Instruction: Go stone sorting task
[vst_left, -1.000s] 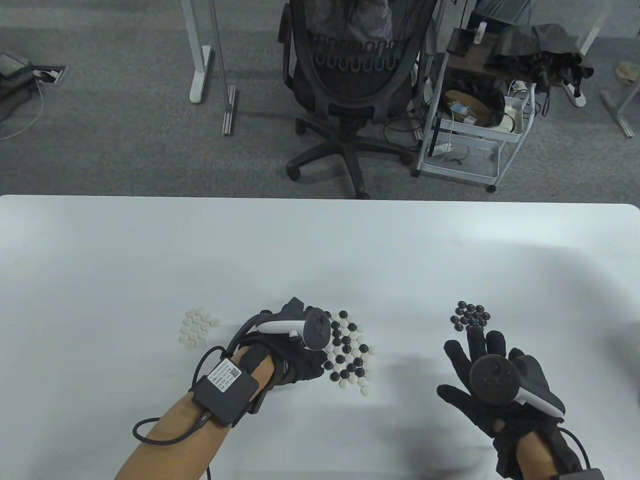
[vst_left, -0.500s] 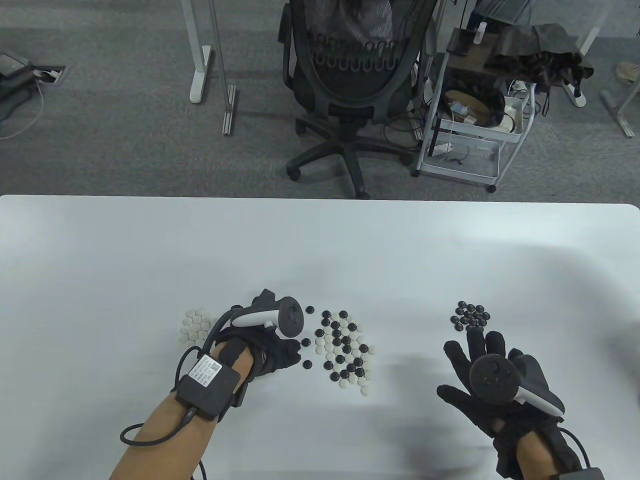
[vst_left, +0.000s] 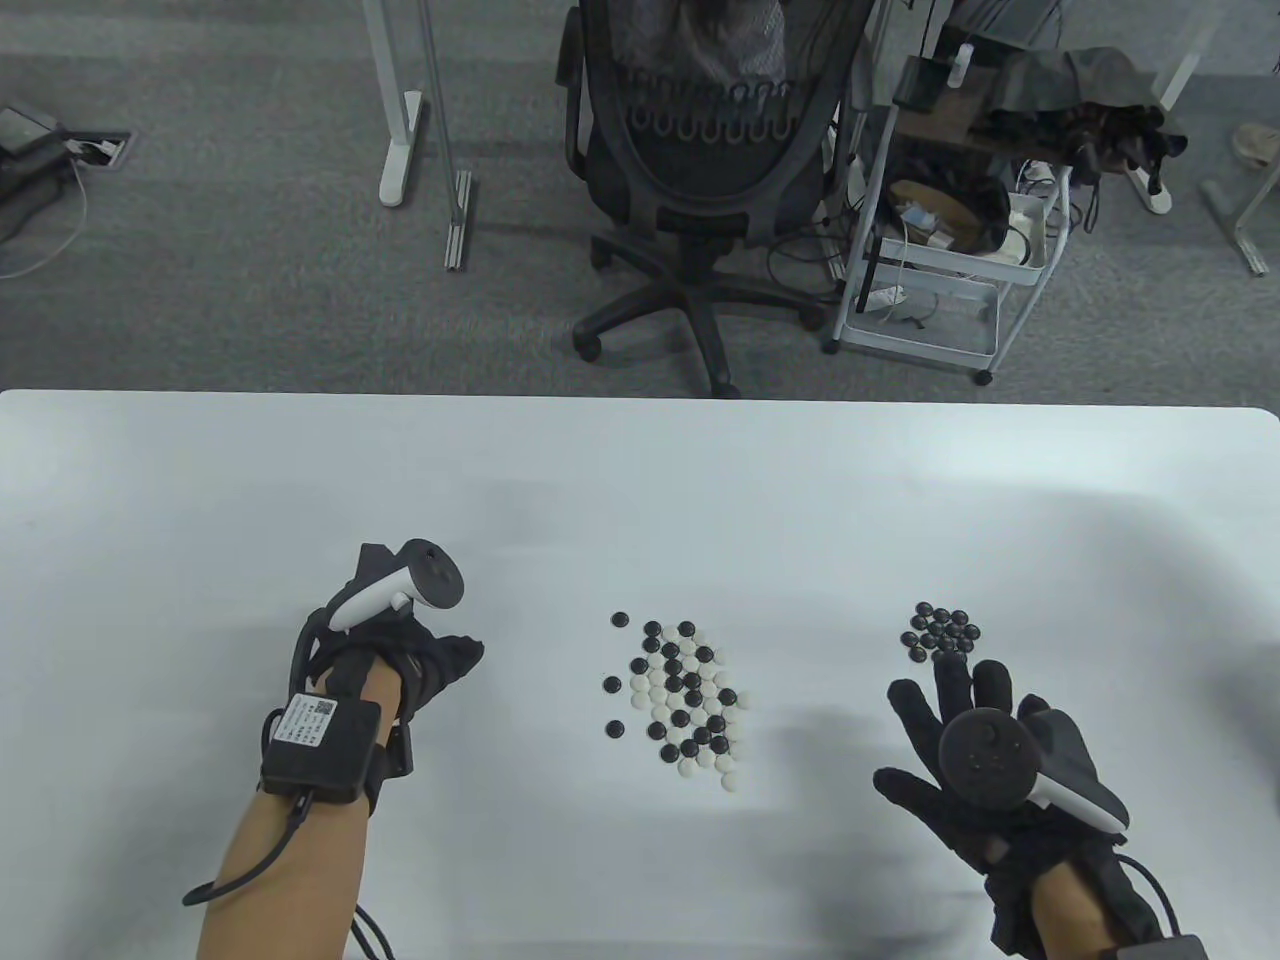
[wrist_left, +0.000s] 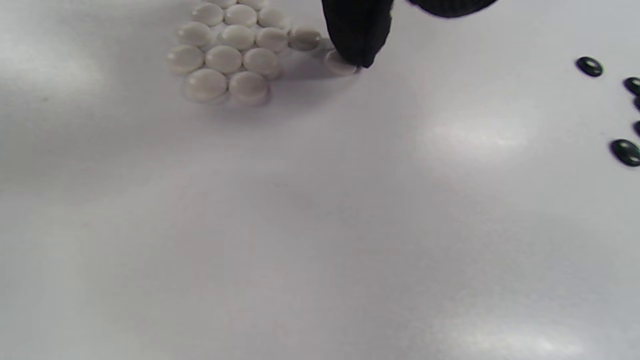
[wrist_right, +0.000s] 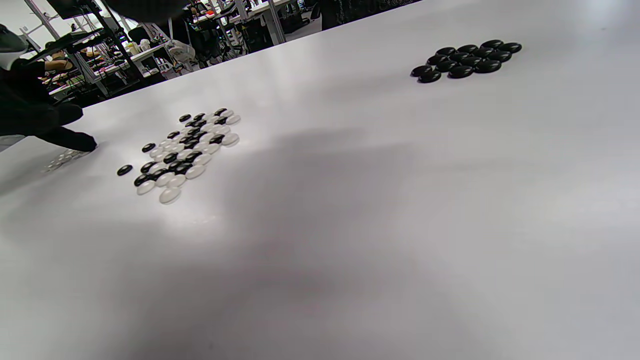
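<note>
A mixed heap of black and white stones (vst_left: 688, 700) lies at the table's middle. The sorted black pile (vst_left: 940, 632) sits to its right, just beyond the spread, flat fingers of my right hand (vst_left: 955, 700), which holds nothing. My left hand (vst_left: 435, 660) is far left and covers the white pile in the table view. In the left wrist view one gloved fingertip (wrist_left: 357, 40) presses down on a single white stone (wrist_left: 338, 65) at the right edge of the white pile (wrist_left: 230, 55). No pinch is visible there.
Three loose black stones (vst_left: 612, 684) lie left of the mixed heap. The white table (vst_left: 640, 480) reaches from edge to edge. Beyond its far edge stand an office chair (vst_left: 700, 150) and a wire cart (vst_left: 940, 250).
My left hand has travelled left from the mixed heap to the white pile, bringing a white stone along. Three black stones were left uncovered beside the heap. The right hand has stayed still.
</note>
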